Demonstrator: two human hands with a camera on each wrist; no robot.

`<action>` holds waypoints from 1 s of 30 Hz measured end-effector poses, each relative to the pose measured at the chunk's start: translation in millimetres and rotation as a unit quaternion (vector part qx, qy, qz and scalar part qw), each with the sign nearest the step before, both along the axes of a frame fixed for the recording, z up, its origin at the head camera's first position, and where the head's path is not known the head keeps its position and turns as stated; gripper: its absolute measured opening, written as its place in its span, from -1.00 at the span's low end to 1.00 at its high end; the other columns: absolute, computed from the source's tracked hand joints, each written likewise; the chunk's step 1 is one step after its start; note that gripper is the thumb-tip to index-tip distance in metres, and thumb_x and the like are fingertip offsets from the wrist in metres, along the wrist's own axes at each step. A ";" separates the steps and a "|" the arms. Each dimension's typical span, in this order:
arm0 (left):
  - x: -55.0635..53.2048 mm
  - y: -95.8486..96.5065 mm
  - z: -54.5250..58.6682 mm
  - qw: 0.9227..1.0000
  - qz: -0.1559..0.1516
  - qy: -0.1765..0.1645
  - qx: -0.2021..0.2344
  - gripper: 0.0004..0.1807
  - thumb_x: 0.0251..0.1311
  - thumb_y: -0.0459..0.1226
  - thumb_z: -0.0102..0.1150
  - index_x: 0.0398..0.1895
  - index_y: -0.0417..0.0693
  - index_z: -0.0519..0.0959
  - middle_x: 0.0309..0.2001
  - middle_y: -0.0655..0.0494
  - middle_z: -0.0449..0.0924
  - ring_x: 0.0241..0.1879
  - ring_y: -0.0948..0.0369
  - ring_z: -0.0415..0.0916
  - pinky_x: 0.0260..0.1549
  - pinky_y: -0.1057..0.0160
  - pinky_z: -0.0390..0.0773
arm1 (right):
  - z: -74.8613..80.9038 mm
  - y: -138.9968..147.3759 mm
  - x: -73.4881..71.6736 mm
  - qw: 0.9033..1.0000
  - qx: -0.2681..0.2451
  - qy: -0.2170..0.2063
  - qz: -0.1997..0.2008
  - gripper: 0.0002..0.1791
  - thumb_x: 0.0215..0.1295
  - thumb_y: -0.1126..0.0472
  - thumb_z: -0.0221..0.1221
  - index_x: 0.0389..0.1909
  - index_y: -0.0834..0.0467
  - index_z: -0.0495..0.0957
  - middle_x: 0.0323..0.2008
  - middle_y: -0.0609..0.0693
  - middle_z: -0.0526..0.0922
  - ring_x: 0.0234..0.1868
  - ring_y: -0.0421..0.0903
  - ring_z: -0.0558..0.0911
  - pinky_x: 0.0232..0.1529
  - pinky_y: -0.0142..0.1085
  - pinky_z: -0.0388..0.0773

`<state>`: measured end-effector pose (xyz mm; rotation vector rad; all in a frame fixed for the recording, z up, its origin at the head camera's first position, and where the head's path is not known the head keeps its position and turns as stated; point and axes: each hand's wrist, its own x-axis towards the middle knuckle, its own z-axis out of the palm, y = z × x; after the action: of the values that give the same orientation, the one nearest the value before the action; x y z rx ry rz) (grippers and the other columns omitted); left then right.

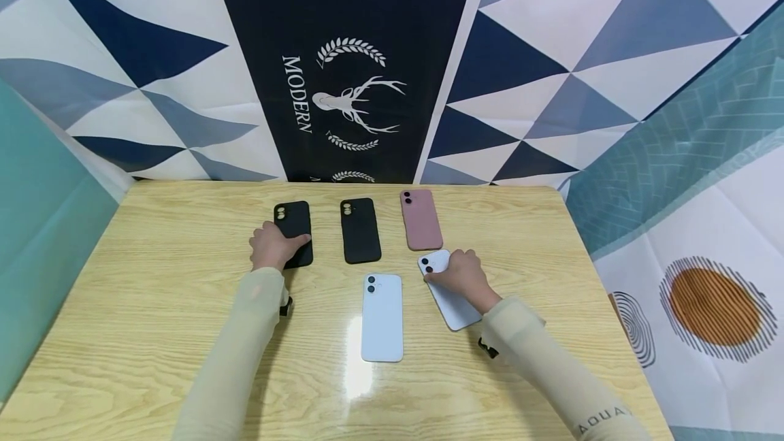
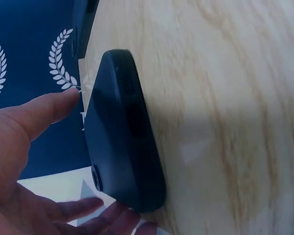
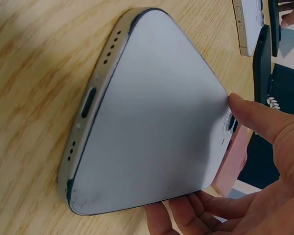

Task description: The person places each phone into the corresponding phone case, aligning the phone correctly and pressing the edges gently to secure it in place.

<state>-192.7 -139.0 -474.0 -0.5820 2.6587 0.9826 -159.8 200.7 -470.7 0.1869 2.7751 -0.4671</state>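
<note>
The white, flat-backed smartphone [image 1: 456,303] lay slanted on the near-right part of the table, held by the right hand [image 1: 459,273], whose thumb met one long edge near the camera end while its fingers bent against the opposite edge. The left hand [image 1: 272,245] was over a matte black phone case [image 1: 295,221] at the far left, its thumb extended across and its fingers spread by the outer side; it was loosely open and did not appear to have the case gripped.

Between the hands, a second white smartphone [image 1: 382,325] lay face down. Beyond it sat another black phone case [image 1: 361,231], and to the right of that a dusty-pink phone case [image 1: 422,220], all on the pale wood-grain table [image 1: 153,305].

Judging by the wood tone in their camera holes, both black cases seemed to be without phones; dark lenses in the pink one suggested a phone inside. If casing was the work, one pairing looked finished and two were left.

The right wrist view showed the held phone's charging port, speaker holes and scuffed corners, hidden from the head view. The left wrist view revealed cutouts along the black case's end; only the head view gave the whole layout.
</note>
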 end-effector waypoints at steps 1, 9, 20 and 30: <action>-0.6 1.0 -0.5 1.000 0.001 -0.003 -0.004 -0.03 0.09 0.11 0.17 0.32 -0.43 0.06 0.22 -0.47 0.14 0.21 -0.32 0.10 0.05 -0.30 0.33 | -0.4 0.0 0.0 1.000 0.001 0.003 0.003 -0.34 -0.04 -0.11 0.36 -0.29 0.44 0.46 -0.23 0.31 0.45 -0.28 0.05 0.39 -0.49 -0.25 0.40; -2.7 5.6 -2.6 1.000 0.010 -0.013 -0.023 0.00 0.04 0.10 0.24 0.32 -0.40 0.06 0.20 -0.47 0.14 0.18 -0.31 0.11 -0.04 -0.34 0.36 | -0.8 -2.3 0.6 1.000 0.001 0.005 -0.001 -0.31 -0.10 -0.13 0.38 -0.26 0.44 0.47 -0.26 0.25 0.42 -0.26 0.05 0.38 -0.51 -0.28 0.38; -2.6 4.2 -0.8 1.000 0.020 -0.017 -0.004 0.00 0.01 0.06 0.27 0.30 -0.43 0.06 0.19 -0.48 0.10 0.14 -0.32 0.14 0.00 -0.31 0.36 | -3.3 -3.6 0.2 0.999 -0.015 0.001 -0.047 -0.17 -0.20 -0.15 0.43 -0.12 0.42 0.38 -0.13 0.30 0.32 -0.23 0.09 0.36 -0.40 -0.13 0.43; -4.3 0.5 -1.4 1.000 0.002 -0.002 0.005 -0.08 0.01 0.02 0.30 0.25 -0.47 0.19 0.15 -0.47 0.20 0.09 -0.28 0.19 -0.04 -0.23 0.41 | -8.4 -2.9 0.1 0.992 -0.109 -0.007 -0.066 -0.02 -0.18 0.00 0.46 0.11 0.33 0.06 -0.19 0.27 0.45 -0.33 0.03 0.51 -0.49 -0.28 0.46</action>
<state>-197.0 -138.5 -475.5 -0.5859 2.6493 0.9940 -159.8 197.8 -479.0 0.3225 2.6827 -0.7951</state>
